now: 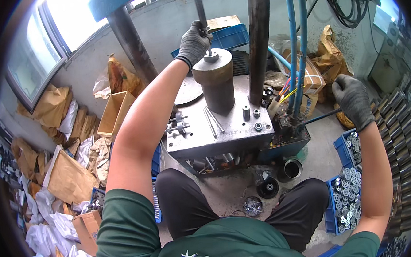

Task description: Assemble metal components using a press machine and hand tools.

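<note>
My left hand [193, 43], in a dark grey glove, is closed round an upright metal rod [200, 8]. The rod's lower end meets a small collar [211, 57] on top of a thick stepped steel cylinder [217, 83]. That cylinder stands on the press table [192, 141]. At the right my right hand [354, 101], gloved alike, is curled at the outer end of a black lever [321, 116]; the grip itself is partly hidden. Loose shafts [211, 122] lie in front of the cylinder, with small metal bushings [246, 113] to their right.
Steel columns [259, 40] and blue hoses [299, 52] rise behind the table. A stand with small wheels [179, 124] sits at its left edge. Blue bins of metal wheels [346, 197] and stacked tubes [406, 139] are at the right. Bags and cartons [69, 177] crowd the left.
</note>
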`<state>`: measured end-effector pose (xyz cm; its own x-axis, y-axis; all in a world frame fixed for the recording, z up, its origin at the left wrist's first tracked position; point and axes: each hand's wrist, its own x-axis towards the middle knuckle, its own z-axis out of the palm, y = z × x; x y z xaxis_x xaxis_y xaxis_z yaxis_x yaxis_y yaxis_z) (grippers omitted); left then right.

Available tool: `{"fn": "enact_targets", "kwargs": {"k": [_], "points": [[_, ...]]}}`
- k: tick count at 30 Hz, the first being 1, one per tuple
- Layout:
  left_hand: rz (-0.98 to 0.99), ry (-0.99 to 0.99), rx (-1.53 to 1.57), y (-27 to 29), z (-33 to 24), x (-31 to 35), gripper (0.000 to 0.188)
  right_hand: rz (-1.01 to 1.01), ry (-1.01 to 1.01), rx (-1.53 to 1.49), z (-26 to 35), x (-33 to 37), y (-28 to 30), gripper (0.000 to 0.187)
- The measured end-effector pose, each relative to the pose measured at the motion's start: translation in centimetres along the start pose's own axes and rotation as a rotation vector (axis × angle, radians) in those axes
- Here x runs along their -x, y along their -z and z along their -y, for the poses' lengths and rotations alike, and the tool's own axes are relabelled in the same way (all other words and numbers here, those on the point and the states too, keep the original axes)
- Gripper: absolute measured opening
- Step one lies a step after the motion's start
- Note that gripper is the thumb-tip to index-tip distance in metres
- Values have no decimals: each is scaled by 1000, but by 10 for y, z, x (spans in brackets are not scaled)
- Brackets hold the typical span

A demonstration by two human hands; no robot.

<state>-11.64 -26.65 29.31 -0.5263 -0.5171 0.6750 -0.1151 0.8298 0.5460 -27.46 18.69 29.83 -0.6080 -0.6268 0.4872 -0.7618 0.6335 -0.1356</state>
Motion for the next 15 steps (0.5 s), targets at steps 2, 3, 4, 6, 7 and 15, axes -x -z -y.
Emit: {"fn": "enact_targets", "kwargs": {"k": [2,3,4,6,7,15], "points": [[11,-3,-46,-3,1,-2,36,-36,59,-35,2,22,4,19],[25,-12,-86,-6,-1,-5,37,-77,113,-66,1,36,9,19],[30,-1,-77,-5,2,-4,38,-60,125,-79,3,51,10,17],[31,51,-8,-6,0,0,38,31,124,-76,1,89,14,17],[30,95,66,-7,-2,1,37,103,113,-63,-1,108,17,18],[-96,88,86,-18,2,15,45,475,268,-128,7,148,30,30]]}}
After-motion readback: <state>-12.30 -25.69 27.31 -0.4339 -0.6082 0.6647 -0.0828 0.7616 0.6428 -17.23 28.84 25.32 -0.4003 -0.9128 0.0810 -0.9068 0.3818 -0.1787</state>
